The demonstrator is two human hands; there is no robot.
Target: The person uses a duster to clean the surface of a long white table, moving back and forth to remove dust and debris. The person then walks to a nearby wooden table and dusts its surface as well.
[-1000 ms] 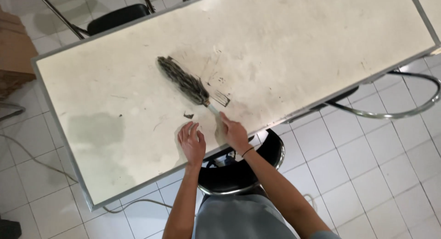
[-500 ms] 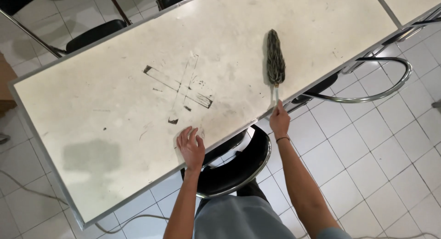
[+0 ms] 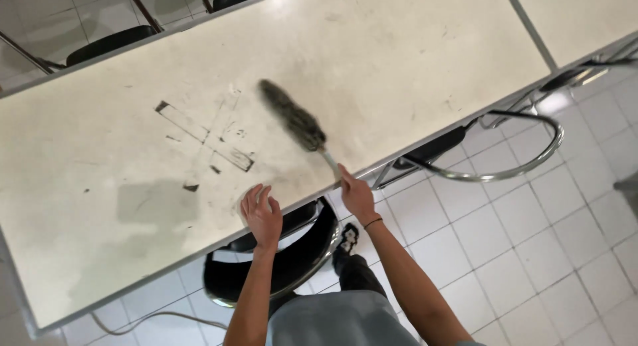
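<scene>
Head view: duster in rt-hand fingers, on table.

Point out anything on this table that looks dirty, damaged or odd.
Dark strip-shaped marks cross the pale table left of the duster in the right hand, like tape residue. A greyish patch lies near the left hand.

Bare forearms, a thin dark band on the right wrist, grey top, dark trousers, black-and-white shoe.
</scene>
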